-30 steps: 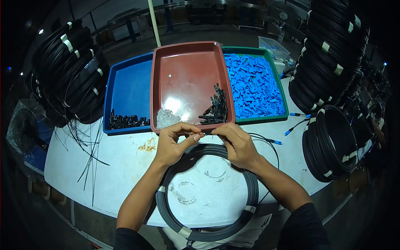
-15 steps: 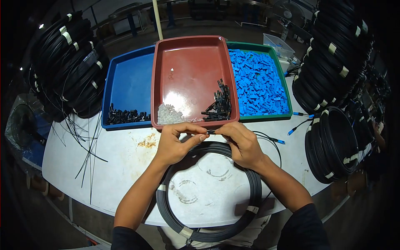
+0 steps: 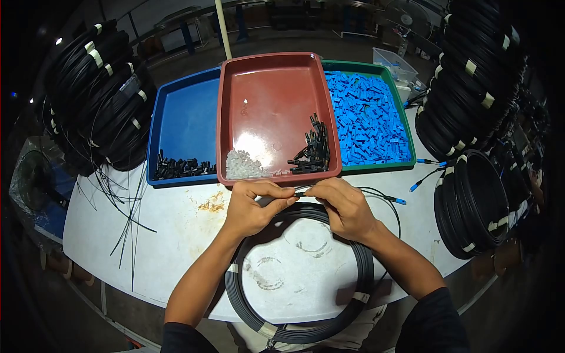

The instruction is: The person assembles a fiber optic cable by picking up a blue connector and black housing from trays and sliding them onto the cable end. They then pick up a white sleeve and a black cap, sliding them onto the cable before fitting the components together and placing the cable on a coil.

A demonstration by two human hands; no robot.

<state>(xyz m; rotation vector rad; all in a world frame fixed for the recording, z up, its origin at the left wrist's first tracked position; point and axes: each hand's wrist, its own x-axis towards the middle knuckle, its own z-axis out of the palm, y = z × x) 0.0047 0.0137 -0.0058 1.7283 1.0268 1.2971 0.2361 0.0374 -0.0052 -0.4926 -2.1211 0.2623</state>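
Since a second ago the whole view has slid slightly rightward, and a small black piece (image 3: pixel 301 194) shows more plainly between the left hand (image 3: pixel 256 207) and right hand (image 3: pixel 347 207), pinched by both, between the red tray (image 3: pixel 271 100) and the far side of a smooth, ring-shaped cable coil (image 3: pixel 235 291). White, stained worktop (image 3: pixel 176 241) shows inside the ring, which overhangs the curved near edge. Red tray: translucent bits (image 3: pixel 242 165), black parts (image 3: pixel 316 147); blue tray (image 3: pixel 191 117): stubby black pieces (image 3: pixel 179 167); green tray (image 3: pixel 412 166): glossy blue parts (image 3: pixel 368 117)
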